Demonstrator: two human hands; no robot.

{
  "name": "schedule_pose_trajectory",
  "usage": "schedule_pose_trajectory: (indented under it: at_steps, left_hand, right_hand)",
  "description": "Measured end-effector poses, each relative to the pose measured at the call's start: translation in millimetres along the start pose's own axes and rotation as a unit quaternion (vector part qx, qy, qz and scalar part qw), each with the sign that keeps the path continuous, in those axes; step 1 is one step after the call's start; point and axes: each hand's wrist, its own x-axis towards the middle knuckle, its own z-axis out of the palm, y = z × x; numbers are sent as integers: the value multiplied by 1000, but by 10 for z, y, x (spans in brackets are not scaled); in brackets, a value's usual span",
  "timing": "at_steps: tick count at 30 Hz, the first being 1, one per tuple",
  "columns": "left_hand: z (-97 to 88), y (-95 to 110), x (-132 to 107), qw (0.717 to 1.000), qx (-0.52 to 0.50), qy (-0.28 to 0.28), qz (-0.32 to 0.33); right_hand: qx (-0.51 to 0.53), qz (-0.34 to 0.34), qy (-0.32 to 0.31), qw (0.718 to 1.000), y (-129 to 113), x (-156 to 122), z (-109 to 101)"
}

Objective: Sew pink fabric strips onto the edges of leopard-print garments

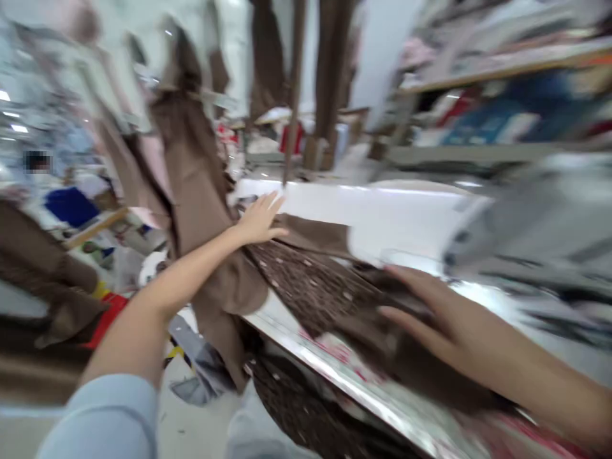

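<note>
A dark brown garment (306, 287) with a patterned, speckled lining or lace part lies across the white table. My left hand (261, 220) reaches to its far left end, fingers spread flat above or on the cloth; whether it touches is hard to tell. My right hand (425, 303) is over the garment's nearer right part, with the thumb and fingers apart and stretched out. Motion blurs this hand, and some of its fingers are hidden. A plain brown flap of cloth (318, 234) lies just beyond my left fingers.
Brown fabric pieces (191, 166) hang at the left, beside my left forearm. Dark patterned cloth (296, 401) hangs below the white table edge (329, 376). A grey garment pile (535, 236) sits at the right. Shelves (478, 153) with folded cloth stand behind.
</note>
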Motion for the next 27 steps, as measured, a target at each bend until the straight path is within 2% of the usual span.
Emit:
schedule_pose_trajectory:
  at_steps: [2, 3, 4, 6, 8, 11, 14, 17, 19, 21, 22, 23, 24, 25, 26, 27]
  left_hand:
    - [422, 161, -31, 996, -46, -37, 68]
    - [573, 182, -80, 994, -60, -47, 84]
    - [674, 184, -134, 992, -72, -49, 91]
    - [732, 190, -216, 989, -91, -36, 109]
    - [661, 266, -219, 980, -117, 5, 163]
    - [546, 513, -45, 954, -173, 74, 234]
    - [565, 756, 289, 951, -204, 93, 214]
    - [536, 826, 614, 957, -205, 87, 188]
    - [371, 757, 685, 962, -203, 99, 155]
    - [96, 620, 579, 961, -218, 98, 137]
    - [-57, 539, 471, 959, -228, 81, 148]
    - [-202, 457, 343, 939, -277, -10, 206]
    - [-323, 384, 211, 896, -306, -155, 281]
    - [-412, 328, 92, 849, -303, -287, 324]
    - [-461, 295, -2, 819, -293, -360, 338]
    - [-467, 290, -62, 809, -271, -397, 338]
  right_hand:
    - [-20, 23, -83, 996, 51, -299, -7]
    - [-24, 29, -106, 994, 42, -390, -10]
    - [-28, 35, -119, 992, 21, -447, -17]
    - [-34, 49, -117, 991, -34, -489, -51]
    - [-31, 65, -112, 991, -71, -473, -94]
    - [-11, 67, -115, 991, -79, -417, -111]
    - [-2, 35, -116, 993, -72, -385, -46]
    - [-3, 21, -103, 994, -80, -392, 27]
    - [8, 22, -94, 995, -95, -401, 29]
    - [31, 11, -91, 995, -124, -394, -29]
    - [47, 3, -96, 994, -143, -379, -81]
    - [71, 1, -106, 992, -162, -351, -143]
    - [107, 3, -115, 988, -178, -312, -208]
    - [154, 10, -115, 981, -188, -259, -267]
    - [202, 26, -107, 973, -189, -194, -310]
    - [238, 52, -91, 966, -181, -120, -329]
